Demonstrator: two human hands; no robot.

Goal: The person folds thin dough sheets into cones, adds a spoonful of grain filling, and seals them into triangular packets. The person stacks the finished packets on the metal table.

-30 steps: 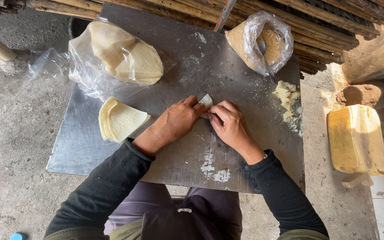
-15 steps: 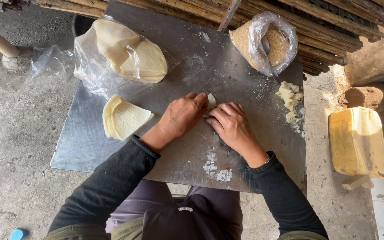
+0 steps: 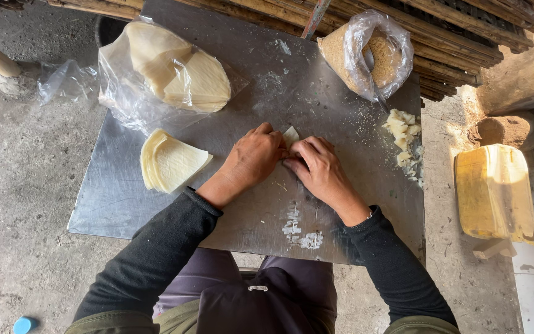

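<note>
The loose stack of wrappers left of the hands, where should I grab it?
Take the stack of wrappers by its pointed right corner, coming from the right. The sheets fan out there and lie flat on the metal table, so fingers can slide under.

Both hands (image 3: 288,162) sit mid-worktop (image 3: 106,210), touching over a small dough piece (image 3: 290,134). Left side: wrapper stack (image 3: 171,161) just beside left forearm, big wrapper bag (image 3: 168,71) behind it, narrow bare lane btwn them. Far right corner: filling bag (image 3: 366,52); right edge: heap of folded pieces (image 3: 403,133). Bare strip runs from hands to back edge btwn the two bags. Front edge bare except flour smears (image 3: 301,229).
</note>
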